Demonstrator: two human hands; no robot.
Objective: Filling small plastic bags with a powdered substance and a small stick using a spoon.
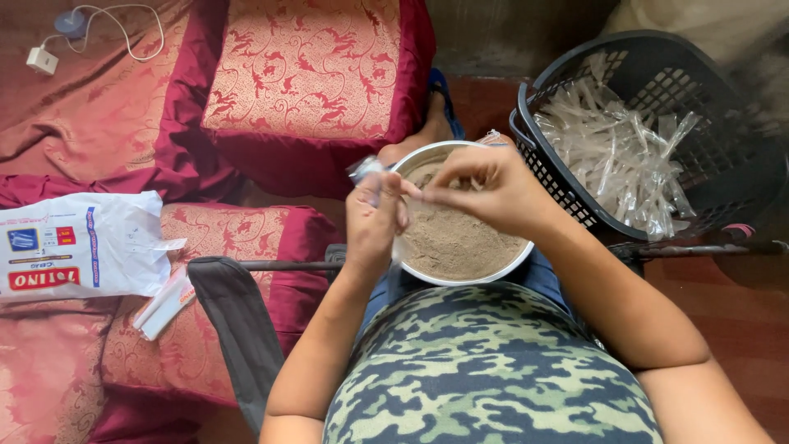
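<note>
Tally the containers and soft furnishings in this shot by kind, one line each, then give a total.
Metal bowl of brown powder: 1
Dark plastic basket of clear packets: 1
White printed bag: 1
Red and gold cushions: 2
Small clear packet, held in the left hand with the right hand at its top: 1
Total: 6

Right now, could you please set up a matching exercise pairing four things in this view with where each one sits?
Things:
1. metal bowl of brown powder
2. dark plastic basket
3. white printed bag
4. white charger and cable

Places:
A. far top left, on the red cloth
B. on the person's lap, under both hands
C. to the right, holding clear plastic sleeves
D. at left, lying on a red patterned cushion

Pairs: 1-B, 2-C, 3-D, 4-A
</note>
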